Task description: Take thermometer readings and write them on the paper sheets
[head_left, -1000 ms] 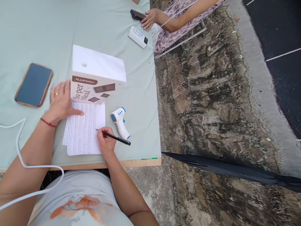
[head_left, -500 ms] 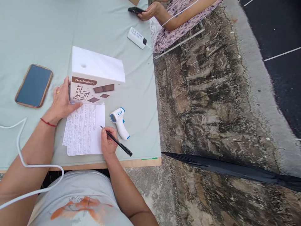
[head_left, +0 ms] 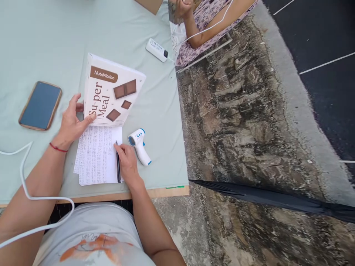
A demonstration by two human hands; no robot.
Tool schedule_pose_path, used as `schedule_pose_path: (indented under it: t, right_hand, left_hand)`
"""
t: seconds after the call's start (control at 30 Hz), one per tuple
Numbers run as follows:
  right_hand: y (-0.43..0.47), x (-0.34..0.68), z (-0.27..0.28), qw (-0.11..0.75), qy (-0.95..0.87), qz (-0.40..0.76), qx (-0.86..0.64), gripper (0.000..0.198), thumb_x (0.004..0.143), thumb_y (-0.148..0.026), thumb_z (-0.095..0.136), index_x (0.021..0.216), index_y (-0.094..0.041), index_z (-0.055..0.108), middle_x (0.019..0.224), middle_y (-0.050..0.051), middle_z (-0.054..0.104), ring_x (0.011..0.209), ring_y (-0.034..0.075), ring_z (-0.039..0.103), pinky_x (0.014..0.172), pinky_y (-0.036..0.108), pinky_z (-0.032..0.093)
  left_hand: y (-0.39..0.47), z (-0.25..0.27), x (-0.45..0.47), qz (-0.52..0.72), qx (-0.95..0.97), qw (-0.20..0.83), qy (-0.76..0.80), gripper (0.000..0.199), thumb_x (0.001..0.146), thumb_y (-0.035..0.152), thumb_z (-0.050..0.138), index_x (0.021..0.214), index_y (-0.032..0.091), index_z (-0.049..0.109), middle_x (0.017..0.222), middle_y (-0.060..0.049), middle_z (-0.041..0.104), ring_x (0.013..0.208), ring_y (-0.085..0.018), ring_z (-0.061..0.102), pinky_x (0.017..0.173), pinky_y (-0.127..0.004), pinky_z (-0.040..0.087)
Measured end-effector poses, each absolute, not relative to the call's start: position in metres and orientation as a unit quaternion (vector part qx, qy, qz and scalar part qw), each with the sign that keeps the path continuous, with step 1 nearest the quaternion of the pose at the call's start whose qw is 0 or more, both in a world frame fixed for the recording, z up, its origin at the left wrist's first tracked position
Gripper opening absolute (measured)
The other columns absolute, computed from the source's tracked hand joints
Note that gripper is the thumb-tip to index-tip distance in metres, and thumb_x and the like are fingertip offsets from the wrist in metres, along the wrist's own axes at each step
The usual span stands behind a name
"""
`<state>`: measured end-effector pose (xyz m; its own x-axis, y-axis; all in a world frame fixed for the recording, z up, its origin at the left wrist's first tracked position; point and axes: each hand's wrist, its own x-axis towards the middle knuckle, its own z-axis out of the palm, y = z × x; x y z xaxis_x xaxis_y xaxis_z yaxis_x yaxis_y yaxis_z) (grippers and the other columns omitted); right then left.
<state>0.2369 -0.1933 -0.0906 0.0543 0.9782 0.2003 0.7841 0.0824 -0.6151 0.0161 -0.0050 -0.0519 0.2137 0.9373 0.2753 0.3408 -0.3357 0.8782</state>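
Observation:
My left hand [head_left: 72,120] grips the lower left corner of a white box [head_left: 107,88] printed "NutriMotion Su-per Meal", thumb on its front. The box leans back, tilted, its lower edge over the top of some paper sheets [head_left: 94,159] covered in small writing. In my right hand [head_left: 126,160] is a black pen [head_left: 118,164], pinched between the fingers and lying along the right side of the sheets. Just right of that hand lies a white and blue infrared thermometer [head_left: 140,146].
A phone in a brown case [head_left: 40,105] lies to the left. Farther back are a white power bank [head_left: 156,50] with a cable and a cardboard box [head_left: 149,4]. Another person's arm [head_left: 194,31] is at the table's right edge. A white cable [head_left: 50,198] crosses my left forearm.
The box has tipped back, so its printed front shows more and its top less. The pen has swung to point straight up the page. The other person's hand has moved up, its phone out of view.

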Motion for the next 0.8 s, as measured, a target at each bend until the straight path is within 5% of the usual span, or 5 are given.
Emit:
schedule_pose_path:
  t: [0.27,0.47,0.8]
  right_hand:
    - [-0.194,0.263,-0.067,0.353,-0.601,0.059,-0.715,0.039,0.105,-0.025,0.051,0.138,-0.028,0.072,0.121,0.012,0.066,0.115,0.028,0.065,0.102,0.048,0.055]
    - [-0.188,0.290,-0.045,0.180,-0.442,0.172,-0.862,0.053,0.086,-0.048,0.072,0.130,-0.018,0.070,0.123,0.017,0.069,0.122,0.036,0.063,0.102,0.052,0.053]
    - [-0.153,0.219,-0.004,0.557,-0.306,0.493,-0.594,0.036,0.081,-0.058,0.073,0.088,-0.024,0.064,0.075,-0.002,0.062,0.070,0.017,0.055,0.069,0.032,0.047]
  left_hand:
    - [-0.008,-0.041,0.014,0.374,0.736,0.314,0.468,0.082,0.097,0.085,0.054,0.152,0.023,0.056,0.126,-0.012,0.077,0.111,-0.033,0.074,0.105,-0.056,0.057]
    - [-0.012,-0.034,0.015,0.348,0.750,0.287,0.484,0.072,0.104,0.079,0.044,0.149,0.025,0.059,0.119,-0.011,0.076,0.108,-0.034,0.070,0.101,-0.057,0.053]
    - [-0.011,-0.038,0.016,0.319,0.761,0.257,0.502,0.067,0.107,0.076,0.036,0.144,0.026,0.059,0.107,-0.011,0.073,0.103,-0.036,0.068,0.097,-0.058,0.050]
